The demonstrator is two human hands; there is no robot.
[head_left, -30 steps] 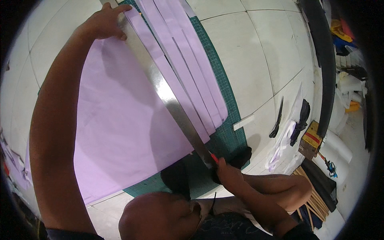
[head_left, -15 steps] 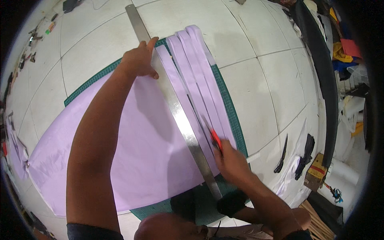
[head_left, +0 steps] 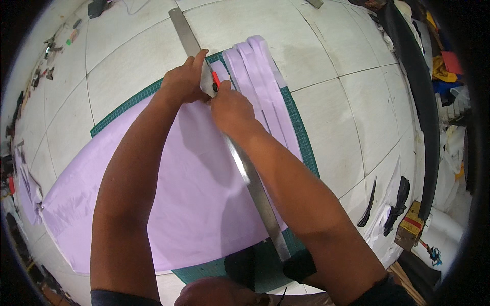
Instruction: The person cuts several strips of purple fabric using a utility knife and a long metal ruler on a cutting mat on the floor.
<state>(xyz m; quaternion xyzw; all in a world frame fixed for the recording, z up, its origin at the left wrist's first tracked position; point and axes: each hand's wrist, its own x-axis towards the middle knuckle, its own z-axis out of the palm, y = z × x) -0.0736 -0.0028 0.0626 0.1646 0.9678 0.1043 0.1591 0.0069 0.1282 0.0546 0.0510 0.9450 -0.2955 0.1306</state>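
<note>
Lilac fabric [head_left: 153, 204] lies over a green cutting mat [head_left: 214, 268] on the floor. Slanting across it is a long metal ruler [head_left: 252, 186], its far end past the mat. My left hand [head_left: 184, 81] presses the ruler near the mat's far edge, thumb and fingers spread. Close beside it, my right hand [head_left: 232, 107] grips a red utility knife [head_left: 216, 79] at the ruler's right edge; the blade is hard to make out. Several long lilac strips [head_left: 258, 76] lie to the right of the ruler, partly behind my right forearm.
Black-handled scissors [head_left: 368, 204] and a black bundle [head_left: 397, 206] lie on the tiles at the right. A long black roll [head_left: 426, 112] runs along the right side, near a yellow-brown box [head_left: 410, 224]. Small items line the far left.
My right hand has moved with the knife from the ruler's lower right up to its far part, beside my left hand. My left hand stays on the ruler. The whole view shifts slightly.
</note>
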